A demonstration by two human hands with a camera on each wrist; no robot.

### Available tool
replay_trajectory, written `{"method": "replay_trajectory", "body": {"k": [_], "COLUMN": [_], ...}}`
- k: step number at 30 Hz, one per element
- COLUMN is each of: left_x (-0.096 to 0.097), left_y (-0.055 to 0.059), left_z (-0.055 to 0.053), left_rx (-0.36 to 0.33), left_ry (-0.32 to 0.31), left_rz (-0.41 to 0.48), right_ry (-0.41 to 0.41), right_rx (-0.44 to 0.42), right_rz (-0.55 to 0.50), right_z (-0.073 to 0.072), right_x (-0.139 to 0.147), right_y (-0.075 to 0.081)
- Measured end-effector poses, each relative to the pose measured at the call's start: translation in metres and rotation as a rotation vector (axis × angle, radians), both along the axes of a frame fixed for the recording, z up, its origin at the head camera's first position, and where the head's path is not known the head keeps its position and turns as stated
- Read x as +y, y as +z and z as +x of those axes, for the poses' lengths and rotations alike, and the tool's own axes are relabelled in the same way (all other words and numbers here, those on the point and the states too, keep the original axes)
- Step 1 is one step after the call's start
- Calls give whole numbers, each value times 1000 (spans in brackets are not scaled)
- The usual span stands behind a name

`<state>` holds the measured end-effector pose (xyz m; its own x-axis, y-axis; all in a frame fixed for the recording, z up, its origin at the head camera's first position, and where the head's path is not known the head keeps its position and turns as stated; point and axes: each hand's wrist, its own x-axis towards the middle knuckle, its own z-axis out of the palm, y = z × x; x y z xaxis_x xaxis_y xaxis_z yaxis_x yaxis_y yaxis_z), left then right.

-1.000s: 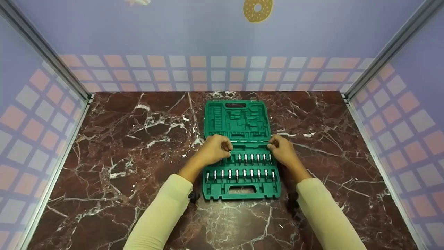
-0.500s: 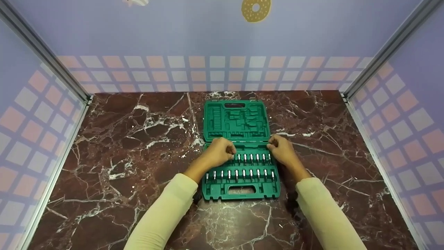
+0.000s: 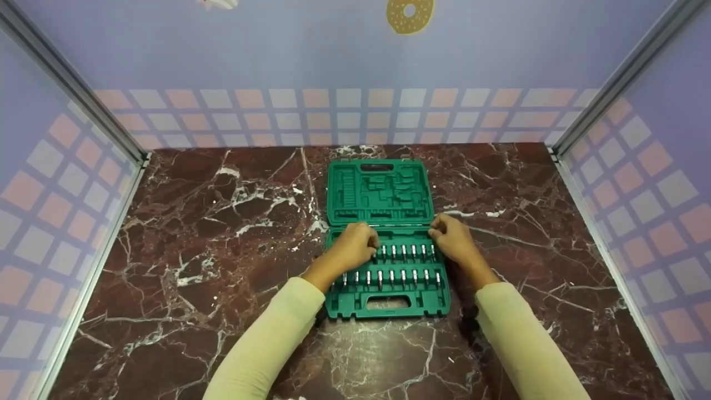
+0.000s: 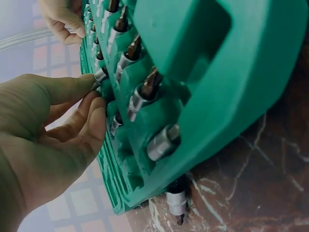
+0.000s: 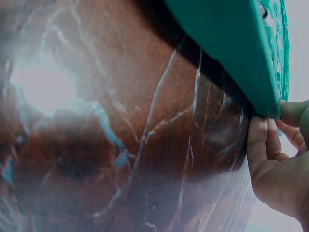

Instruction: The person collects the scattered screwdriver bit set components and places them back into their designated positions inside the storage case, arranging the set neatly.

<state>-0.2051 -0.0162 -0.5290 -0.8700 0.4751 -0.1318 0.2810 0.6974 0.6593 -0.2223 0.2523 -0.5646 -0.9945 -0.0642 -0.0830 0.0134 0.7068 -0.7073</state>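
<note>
A green plastic tool case point(image 3: 389, 304) lies unfolded on the marble-patterned table, with two rows of silver bit sockets point(image 3: 404, 278) in its near half. My left hand point(image 3: 355, 244) is over the left part of the upper row. In the left wrist view, its thumb and fingertips pinch one bit socket point(image 4: 100, 76) standing at its slot. My right hand point(image 3: 451, 239) grips the case's right edge near the hinge, thumb on top and fingers against the side, as the right wrist view shows. The moulded lid point(image 3: 380, 191) lies flat behind, its recesses holding nothing.
One loose bit socket point(image 4: 176, 202) lies on the table beside the case's left edge in the left wrist view. Purple panels with a checked pattern point(image 3: 355, 116) stand behind and at both sides of the table point(image 3: 222, 250).
My left hand has shifted a little to the right along the upper row, with its fingers closer in over the slots. My right hand has stayed at the case's edge.
</note>
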Motion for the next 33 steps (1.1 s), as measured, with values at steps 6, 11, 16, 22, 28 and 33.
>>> {"method": "replay_trajectory", "body": {"k": [6, 11, 16, 22, 28, 33], "left_x": [4, 7, 8, 9, 10, 11], "left_y": [1, 4, 6, 5, 1, -1], "left_z": [-2, -6, -9, -12, -15, -14], "left_rx": [18, 13, -1, -17, -36, -8], "left_ry": [24, 60, 66, 75, 99, 108], "left_rz": [-18, -51, -74, -63, -69, -81], "right_ry": [-4, -3, -10, -4, -7, -9], "right_rx": [8, 19, 9, 9, 9, 31], "right_rz": [5, 2, 4, -3, -13, -5], "right_z": [-1, -2, -2, -2, -1, -2], "right_x": [2, 2, 2, 3, 1, 0], "right_y": [2, 4, 5, 5, 1, -1]}}
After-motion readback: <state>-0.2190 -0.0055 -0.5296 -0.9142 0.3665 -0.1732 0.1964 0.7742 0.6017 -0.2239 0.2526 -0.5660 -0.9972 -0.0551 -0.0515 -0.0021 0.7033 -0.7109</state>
